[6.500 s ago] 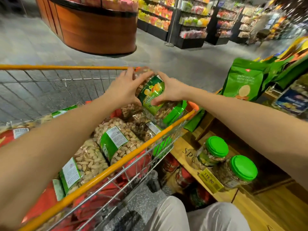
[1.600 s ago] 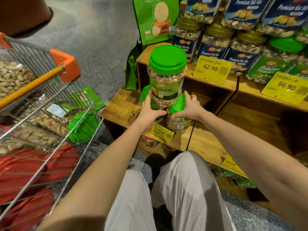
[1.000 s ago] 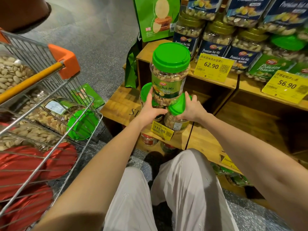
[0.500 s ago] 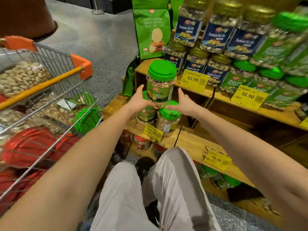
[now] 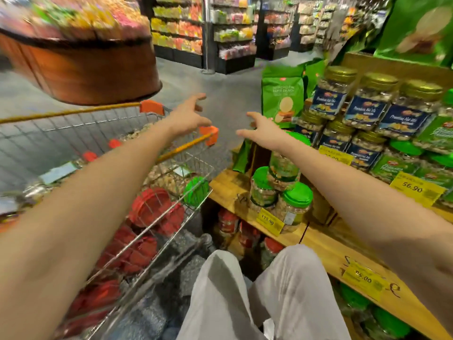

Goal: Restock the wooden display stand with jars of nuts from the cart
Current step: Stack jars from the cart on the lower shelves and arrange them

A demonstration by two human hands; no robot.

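Green-lidded jars (image 5: 293,207) are sitting stacked on the wooden stand (image 5: 226,186).
I'm stretching my left hand (image 5: 188,116) and right hand (image 5: 262,130), empty with fingers spread, toward the cart (image 5: 182,150), where more jars (image 5: 196,193) are waiting.

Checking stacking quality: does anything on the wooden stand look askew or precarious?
Yes: the top jar straddles the lids of the two lower jars near the front edge of the shelf, and it seems to lean.

Leaving a clear lane over the floor (image 5: 228,94) between cart (image 5: 182,150) and wooden stand (image 5: 226,186). Blocking the stand's near corner with three stacked jars (image 5: 284,169). Crowding the space above with packed jars (image 5: 362,111).
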